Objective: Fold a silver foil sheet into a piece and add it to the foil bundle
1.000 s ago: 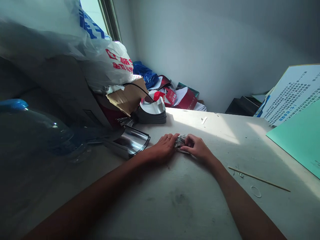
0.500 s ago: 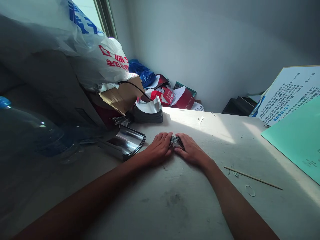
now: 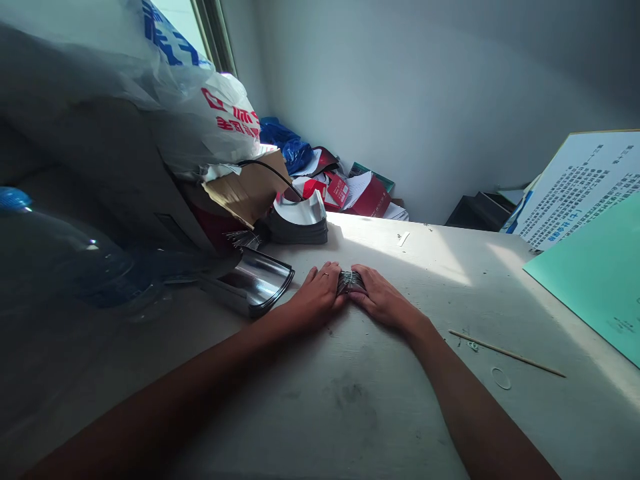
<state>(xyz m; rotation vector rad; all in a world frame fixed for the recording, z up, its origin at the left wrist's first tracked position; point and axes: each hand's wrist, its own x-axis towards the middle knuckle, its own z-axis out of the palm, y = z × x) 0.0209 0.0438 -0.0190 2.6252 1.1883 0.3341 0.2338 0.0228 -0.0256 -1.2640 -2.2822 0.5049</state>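
A small bundle of thin metal pieces (image 3: 351, 282), with a pale band around its middle, lies on the white table (image 3: 400, 400). My left hand (image 3: 320, 291) grips its left end, and a ring shows on one finger. At the right end, my right hand (image 3: 379, 293) holds the bundle between thumb and fingers. Left of my hands rests a stack of curved shiny metal sheets (image 3: 263, 277). Behind that stands a second stack of curved sheets (image 3: 300, 223), beside another bunch of thin metal pieces (image 3: 245, 239).
On the right lie a thin wooden stick (image 3: 507, 353), a rubber band (image 3: 501, 379) and a green sheet (image 3: 595, 273). A large clear bottle (image 3: 90, 260) and plastic bags (image 3: 215, 113) crowd the left. Papers (image 3: 365, 193) are heaped at the back.
Both hands still hold the bundle, which has turned slightly so more of it shows between them. The whole view has shifted a little.
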